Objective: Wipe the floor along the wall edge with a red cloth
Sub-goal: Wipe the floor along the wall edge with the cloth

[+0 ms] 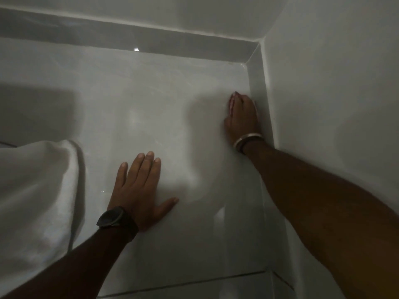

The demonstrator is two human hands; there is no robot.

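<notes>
My right hand [241, 117] lies palm down on the glossy white floor [151, 104], right against the skirting [258, 83] of the right-hand wall, fingers together and pointing toward the corner. Only a thin reddish sliver of the red cloth [231, 104] shows along the left edge of its fingers; the rest is hidden under the hand. A pale bangle circles that wrist. My left hand [140, 188] rests flat on the floor nearer to me, fingers spread, holding nothing, with a dark watch on its wrist.
The two walls meet in a corner [260, 43] at the upper right, with grey skirting [108, 33] along the back wall. White fabric [36, 190] hangs or lies at the left. A tile joint [183, 283] crosses the floor near the bottom. The light is dim.
</notes>
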